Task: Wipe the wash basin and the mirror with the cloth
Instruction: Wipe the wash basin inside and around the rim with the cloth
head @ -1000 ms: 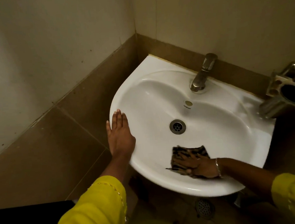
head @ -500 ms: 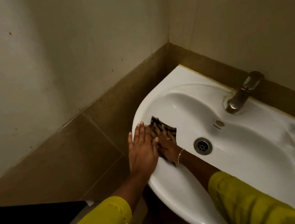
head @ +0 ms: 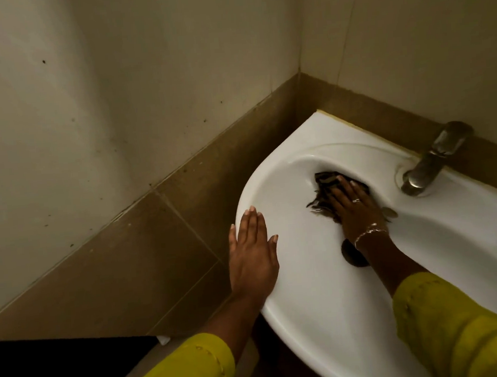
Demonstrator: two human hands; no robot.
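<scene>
I see the cloth (head: pixel 326 192), dark and patterned, pressed flat against the inner back slope of the wash basin (head: pixel 304 273), under my right hand (head: pixel 354 208). That hand lies spread over it, fingers extended and palm down, pinning the cloth to the porcelain rather than closing around it; crumpled edges of the fabric stick out ahead of the fingertips and to their left. A ring sits on one finger and a bracelet (head: pixel 369 233) circles the wrist. Just behind that wrist, partly hidden by the forearm, is the drain (head: pixel 350 256). To the right of my right hand, on the basin's back ledge, stands the metal tap (head: pixel 434 160), its spout angled down toward the bowl, apart from the cloth.

My left hand (head: pixel 252 255) rests flat and open on the basin's left rim, fingers together and pointing away from me, holding nothing. It is well apart from the cloth. Both arms wear yellow sleeves (head: pixel 460 329). Beyond my left hand runs brown wall tile (head: pixel 145 256), with paler wall above. No mirror is in view.
</scene>
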